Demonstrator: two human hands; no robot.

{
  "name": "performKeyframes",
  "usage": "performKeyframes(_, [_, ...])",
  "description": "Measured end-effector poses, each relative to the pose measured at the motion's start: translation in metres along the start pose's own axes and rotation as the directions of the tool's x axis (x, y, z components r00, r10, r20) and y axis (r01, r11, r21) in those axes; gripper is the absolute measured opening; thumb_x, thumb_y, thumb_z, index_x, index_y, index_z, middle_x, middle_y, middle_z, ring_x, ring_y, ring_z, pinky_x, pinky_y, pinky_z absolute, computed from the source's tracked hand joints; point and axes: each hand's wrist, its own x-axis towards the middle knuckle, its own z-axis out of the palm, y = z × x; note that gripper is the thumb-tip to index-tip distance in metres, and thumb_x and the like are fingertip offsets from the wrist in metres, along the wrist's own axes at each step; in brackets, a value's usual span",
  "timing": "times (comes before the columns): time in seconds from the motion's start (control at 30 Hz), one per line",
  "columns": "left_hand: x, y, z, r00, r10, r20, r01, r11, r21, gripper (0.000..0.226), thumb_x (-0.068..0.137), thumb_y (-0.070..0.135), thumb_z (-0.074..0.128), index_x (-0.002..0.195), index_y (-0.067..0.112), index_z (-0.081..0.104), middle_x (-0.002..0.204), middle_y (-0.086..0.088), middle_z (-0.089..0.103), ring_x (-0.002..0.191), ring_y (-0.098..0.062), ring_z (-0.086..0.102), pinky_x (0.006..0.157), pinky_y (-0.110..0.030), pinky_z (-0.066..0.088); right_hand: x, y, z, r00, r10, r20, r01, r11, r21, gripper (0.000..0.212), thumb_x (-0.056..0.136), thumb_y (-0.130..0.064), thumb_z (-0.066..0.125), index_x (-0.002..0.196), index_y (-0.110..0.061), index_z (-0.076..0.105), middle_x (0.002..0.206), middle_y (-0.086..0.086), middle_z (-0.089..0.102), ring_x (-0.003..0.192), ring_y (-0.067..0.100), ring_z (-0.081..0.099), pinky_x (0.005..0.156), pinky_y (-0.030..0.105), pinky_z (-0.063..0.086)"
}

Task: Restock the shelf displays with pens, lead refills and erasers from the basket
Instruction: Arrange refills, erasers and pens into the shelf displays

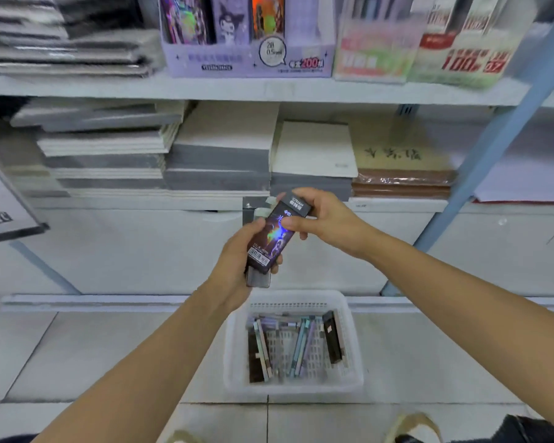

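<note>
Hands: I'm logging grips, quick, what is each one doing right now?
Left hand: grips the lower end of the dark pack.
Right hand: pinches the upper end of the same dark pack.

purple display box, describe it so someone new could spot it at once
On the upper shelf, between dark notebook stacks on the left and a pink-green box on the right, stands the purple display box. Only it carries a speech bubble reading 2B.
</note>
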Motion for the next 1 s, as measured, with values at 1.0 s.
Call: performKeyframes(1.0, [-0.006,0.22,0.049,0.794,0.608,0.025,-0.599,0.774,0.204,0.037,0.093,0.027,0.061,0.126,0.012,0.053,0.105,-0.013,0.072,0.079,-0.023,0.072,0.061,-0.031,0.056,0.109,-0.231,-0.114,0.833,-0.501,-0.234,0.197,0.664,-0.722,0.021,0.097,-0.019,0.055,0.116,-0.014,0.062,0.091,0.0,0.062,0.085,0.022,0.058,0.086,0.047,0.05])
